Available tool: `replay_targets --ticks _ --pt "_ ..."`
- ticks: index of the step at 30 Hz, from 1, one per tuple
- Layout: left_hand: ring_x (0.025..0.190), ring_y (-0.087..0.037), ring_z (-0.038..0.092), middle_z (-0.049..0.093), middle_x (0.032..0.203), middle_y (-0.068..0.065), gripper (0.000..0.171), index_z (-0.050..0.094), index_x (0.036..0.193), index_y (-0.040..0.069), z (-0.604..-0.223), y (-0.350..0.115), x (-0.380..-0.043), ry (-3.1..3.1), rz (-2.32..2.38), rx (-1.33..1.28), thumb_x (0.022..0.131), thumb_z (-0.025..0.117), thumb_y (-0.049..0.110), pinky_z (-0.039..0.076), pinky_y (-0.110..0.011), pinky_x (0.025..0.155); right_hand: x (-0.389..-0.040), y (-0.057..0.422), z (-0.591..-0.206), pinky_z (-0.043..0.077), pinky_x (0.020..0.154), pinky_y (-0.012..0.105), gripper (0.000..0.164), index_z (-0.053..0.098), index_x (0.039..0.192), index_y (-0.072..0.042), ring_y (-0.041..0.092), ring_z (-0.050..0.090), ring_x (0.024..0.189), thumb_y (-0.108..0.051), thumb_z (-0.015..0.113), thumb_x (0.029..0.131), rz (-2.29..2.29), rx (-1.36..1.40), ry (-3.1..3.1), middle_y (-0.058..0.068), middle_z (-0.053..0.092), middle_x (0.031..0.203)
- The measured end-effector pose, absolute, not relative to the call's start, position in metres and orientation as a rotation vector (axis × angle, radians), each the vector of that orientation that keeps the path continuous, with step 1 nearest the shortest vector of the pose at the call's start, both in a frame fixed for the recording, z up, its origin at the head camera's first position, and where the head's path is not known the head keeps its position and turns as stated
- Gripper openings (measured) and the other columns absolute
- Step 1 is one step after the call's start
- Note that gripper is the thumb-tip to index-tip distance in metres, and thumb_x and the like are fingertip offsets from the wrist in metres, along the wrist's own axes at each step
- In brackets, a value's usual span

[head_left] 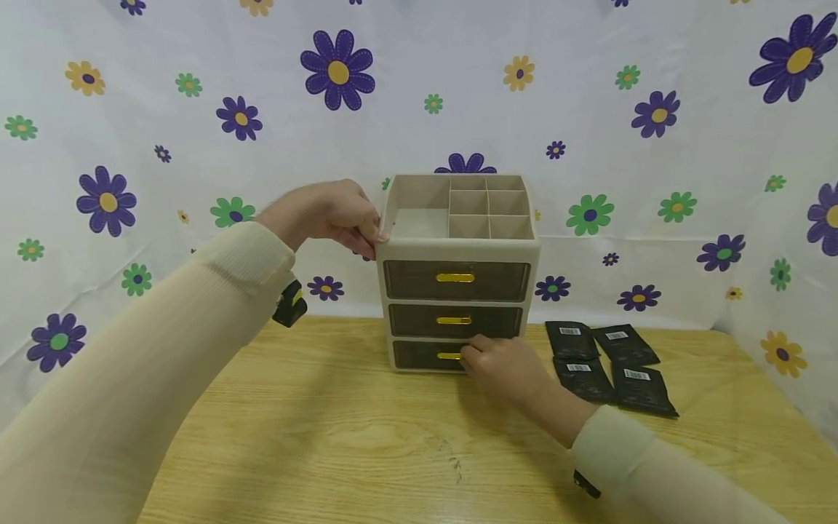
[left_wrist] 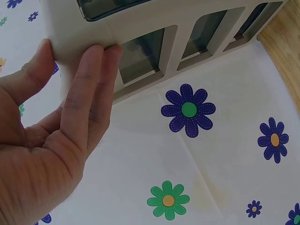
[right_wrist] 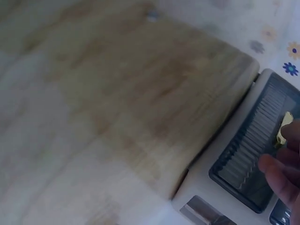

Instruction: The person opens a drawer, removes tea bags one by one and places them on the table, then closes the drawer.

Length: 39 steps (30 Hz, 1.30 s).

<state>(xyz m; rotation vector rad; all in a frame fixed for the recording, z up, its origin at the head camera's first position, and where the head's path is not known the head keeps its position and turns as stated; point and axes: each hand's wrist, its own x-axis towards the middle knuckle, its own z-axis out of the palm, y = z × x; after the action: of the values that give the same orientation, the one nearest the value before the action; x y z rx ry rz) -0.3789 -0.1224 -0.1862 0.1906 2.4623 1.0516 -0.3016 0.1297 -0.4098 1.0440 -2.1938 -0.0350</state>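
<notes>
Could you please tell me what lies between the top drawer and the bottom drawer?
The middle drawer, with its yellow handle; the head view shows it.

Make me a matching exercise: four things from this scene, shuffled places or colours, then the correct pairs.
1. Left hand
2. Right hand
3. Black packets
4. Top drawer handle

A. Lying on the table
B. Yellow
C. At the bottom drawer handle
D. At an upper corner of the drawer unit

Pairs: 1-D, 2-C, 3-A, 4-B
</notes>
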Motion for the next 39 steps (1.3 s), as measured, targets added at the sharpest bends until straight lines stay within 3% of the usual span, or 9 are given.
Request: replay_targets --ticks 4,10,17,39 --pt "0.086 -0.028 0.063 0.057 0.109 -0.022 0.03 0.054 0.111 -0.004 -0.185 -0.121 -0.378 2.453 1.062 0.185 0.084 0.063 0.007 0.056 -0.033 0.075 -0.3 0.127 -0.413 0.05 0.04 0.028 0.01 0.063 0.078 -0.012 0.013 0.055 0.056 -0.02 0.063 0.085 -0.12 1.039 -2.177 0.001 0.062 0.074" --pt "0.086 -0.028 0.062 0.055 0.111 -0.023 0.034 0.052 0.113 -0.005 -0.182 -0.121 -0.379 2.444 1.067 0.189 0.085 0.063 0.008 0.056 -0.033 0.075 -0.3 0.124 -0.408 0.045 0.037 0.029 0.007 0.059 0.079 -0.008 0.014 0.052 0.056 -0.004 0.054 0.083 -0.222 1.082 -2.169 0.004 0.06 0.073" --pt "0.087 -0.028 0.062 0.055 0.111 -0.023 0.033 0.052 0.114 -0.004 -0.183 -0.121 -0.379 2.447 1.061 0.187 0.085 0.063 0.008 0.056 -0.033 0.075 -0.306 0.121 -0.403 0.041 0.034 0.026 0.005 0.062 0.086 -0.008 0.009 0.048 0.052 -0.004 0.06 0.083 -0.369 1.144 -2.191 0.003 0.062 0.071" --pt "0.087 -0.028 0.062 0.055 0.111 -0.022 0.033 0.051 0.113 -0.005 -0.186 -0.122 -0.381 2.444 1.041 0.18 0.085 0.063 0.009 0.056 -0.033 0.076 -0.305 0.117 -0.406 0.044 0.036 0.026 0.009 0.057 0.078 -0.008 0.006 0.036 0.045 -0.002 0.058 0.084 -0.428 1.21 -2.121 0.002 0.057 0.064"
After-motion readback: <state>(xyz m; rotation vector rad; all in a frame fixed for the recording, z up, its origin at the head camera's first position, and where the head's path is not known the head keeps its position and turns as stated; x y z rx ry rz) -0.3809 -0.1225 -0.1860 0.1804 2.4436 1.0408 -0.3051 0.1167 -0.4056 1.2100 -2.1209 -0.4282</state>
